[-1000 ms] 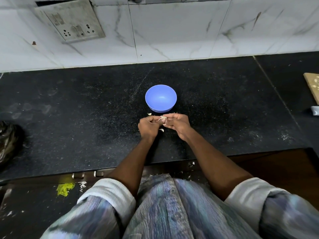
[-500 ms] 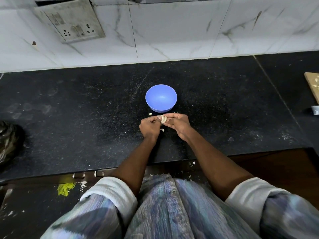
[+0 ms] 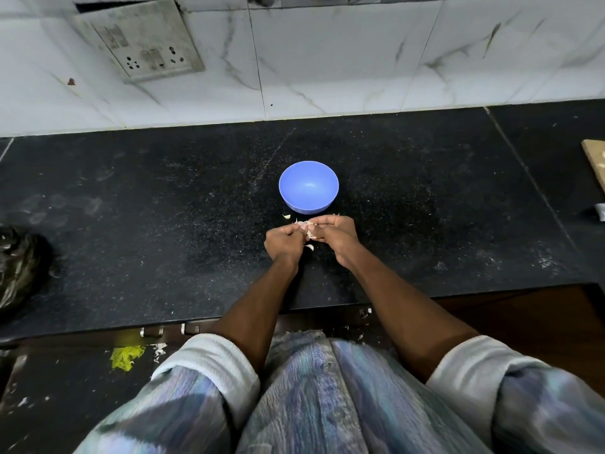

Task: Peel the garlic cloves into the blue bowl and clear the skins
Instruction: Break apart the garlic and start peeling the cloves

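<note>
The blue bowl (image 3: pixel 308 187) stands upright on the black counter, and nothing shows inside it. Just in front of it my left hand (image 3: pixel 283 242) and my right hand (image 3: pixel 337 235) meet, fingers curled, both pinching a pale garlic clove (image 3: pixel 309 230) between them. The clove is mostly hidden by my fingers. A few loose skin pieces lie on the counter: one (image 3: pixel 286 216) left of the bowl's base and one (image 3: pixel 309 247) under my hands.
A black plastic bag (image 3: pixel 16 267) lies at the counter's left edge. A wooden board (image 3: pixel 596 163) and a small metal item (image 3: pixel 600 212) sit at the far right. Behind is the tiled wall with a switch plate (image 3: pixel 140 39). The counter's front edge (image 3: pixel 98 329) runs near my body.
Both hands stay in the same spot in front of the bowl; the fingers have shifted slightly round the clove. The bowl has not moved.
</note>
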The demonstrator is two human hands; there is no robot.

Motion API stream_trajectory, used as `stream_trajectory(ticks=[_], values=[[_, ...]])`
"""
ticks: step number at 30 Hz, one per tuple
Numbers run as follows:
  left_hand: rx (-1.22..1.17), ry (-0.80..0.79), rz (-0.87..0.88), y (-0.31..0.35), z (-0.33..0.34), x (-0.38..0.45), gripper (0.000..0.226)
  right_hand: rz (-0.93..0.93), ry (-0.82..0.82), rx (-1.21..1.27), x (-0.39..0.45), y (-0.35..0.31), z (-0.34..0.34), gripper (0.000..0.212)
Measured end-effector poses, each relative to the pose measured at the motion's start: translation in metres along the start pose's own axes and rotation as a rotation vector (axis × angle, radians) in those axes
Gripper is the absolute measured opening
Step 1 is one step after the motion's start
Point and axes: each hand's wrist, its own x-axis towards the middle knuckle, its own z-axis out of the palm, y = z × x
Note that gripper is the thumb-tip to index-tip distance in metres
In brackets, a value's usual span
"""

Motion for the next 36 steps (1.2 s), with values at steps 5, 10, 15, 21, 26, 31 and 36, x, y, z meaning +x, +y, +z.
stream_trajectory(ticks=[5,10,15,21,26,31,36], values=[[0.129,0.051,0.105,0.006,-0.001,-0.009,0.012,-0.06,0.0,-0.03,-0.001,0.001,0.008,0.033],[0.175,-0.002,0.118,0.007,-0.005,-0.006,0.024,-0.033,-0.032,-0.016,0.001,0.0,0.006,0.03],[0.089,-0.076,0.116,0.005,-0.01,-0.003,0.023,0.012,-0.028,0.067,0.003,0.0,0.004,0.028],[0.079,-0.104,0.186,-0.001,-0.01,-0.001,0.008,0.037,-0.013,0.074,0.003,0.0,0.001,0.02],[0.079,-0.095,0.224,-0.001,-0.01,-0.002,0.005,0.056,0.007,0.092,0.0,-0.001,0.002,0.017],[0.004,-0.143,0.173,-0.001,-0.011,-0.001,0.005,0.066,0.004,0.092,0.0,-0.004,0.001,0.023],[0.014,-0.114,0.105,-0.004,-0.008,0.002,0.002,0.027,0.02,-0.055,0.005,-0.001,0.01,0.021]])
